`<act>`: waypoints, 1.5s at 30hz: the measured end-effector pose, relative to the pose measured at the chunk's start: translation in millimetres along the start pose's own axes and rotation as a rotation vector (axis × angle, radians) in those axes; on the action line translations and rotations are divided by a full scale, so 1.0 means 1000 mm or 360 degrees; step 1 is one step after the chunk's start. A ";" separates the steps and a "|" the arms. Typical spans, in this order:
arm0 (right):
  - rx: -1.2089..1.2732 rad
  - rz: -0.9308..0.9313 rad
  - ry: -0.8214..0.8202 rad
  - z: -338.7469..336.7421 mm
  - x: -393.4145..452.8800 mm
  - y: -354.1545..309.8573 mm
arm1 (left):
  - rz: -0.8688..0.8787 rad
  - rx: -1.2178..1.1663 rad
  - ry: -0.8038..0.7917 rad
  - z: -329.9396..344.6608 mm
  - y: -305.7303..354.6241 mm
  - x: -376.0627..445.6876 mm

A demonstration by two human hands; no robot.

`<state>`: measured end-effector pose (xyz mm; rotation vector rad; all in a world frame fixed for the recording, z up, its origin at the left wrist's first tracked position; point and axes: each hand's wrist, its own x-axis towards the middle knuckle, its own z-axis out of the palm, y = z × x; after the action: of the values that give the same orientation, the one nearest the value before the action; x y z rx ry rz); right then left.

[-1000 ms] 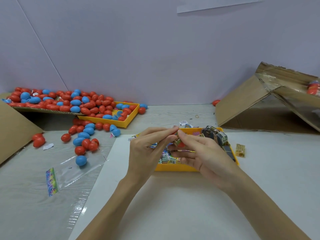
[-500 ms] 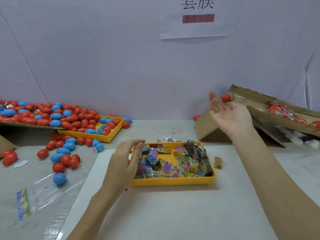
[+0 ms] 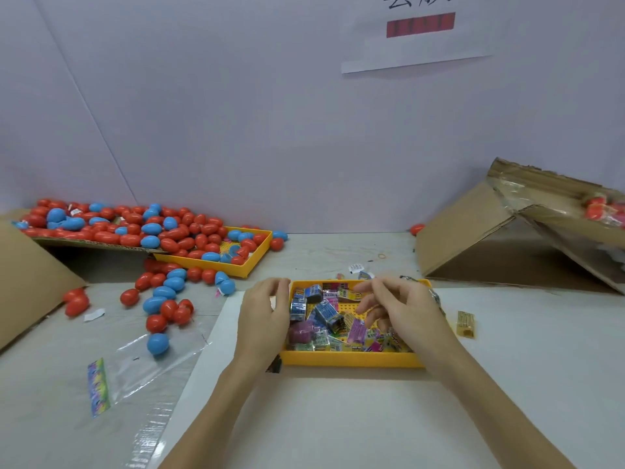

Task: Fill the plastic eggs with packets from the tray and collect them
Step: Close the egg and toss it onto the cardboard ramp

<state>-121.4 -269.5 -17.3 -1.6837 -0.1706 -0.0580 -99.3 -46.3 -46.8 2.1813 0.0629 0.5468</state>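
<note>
While both hands hover at the yellow tray (image 3: 351, 361), neither one holds anything: the right hand (image 3: 402, 308) hangs over the tray's right half with its fingers loosely bent and pointing down toward the packets (image 3: 329, 316), and the left hand (image 3: 265, 308) sits at the tray's left rim with its fingers relaxed and slightly curved, empty as far as the view shows. The packets lie in a loose heap on the tray floor, directly beneath and just to the left of the right fingertips, so the right hand is the nearer one for the next pick. Most packets are short rectangles lying flat or propped against each other at mixed angles; no single long axis applies to the heap, and the pinch must be matched to the one packet chosen.

The unfilled plastic eggs (image 3: 162, 296), red and blue, lie well apart to the left: some loose on the table, more piled in a second yellow tray (image 3: 252, 265) and on a cardboard sheet (image 3: 84, 243) behind it. The left hand is the nearer one to that supply. A cardboard box (image 3: 473, 231) tipped on its side at the far right holds a few red eggs, and it appears to be the collecting point. One stray packet (image 3: 465, 323) lies on the table just right of the tray.
</note>
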 end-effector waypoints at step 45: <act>-0.0974 0.0009 0.0184 0.008 0.000 0.015 | -0.0394 -0.1418 -0.0581 -0.024 0.050 -0.026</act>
<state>-119.5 -263.3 -33.1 -2.2834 -0.0617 -0.2206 -139.9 -66.2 -4.9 1.3380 -0.0933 -0.0018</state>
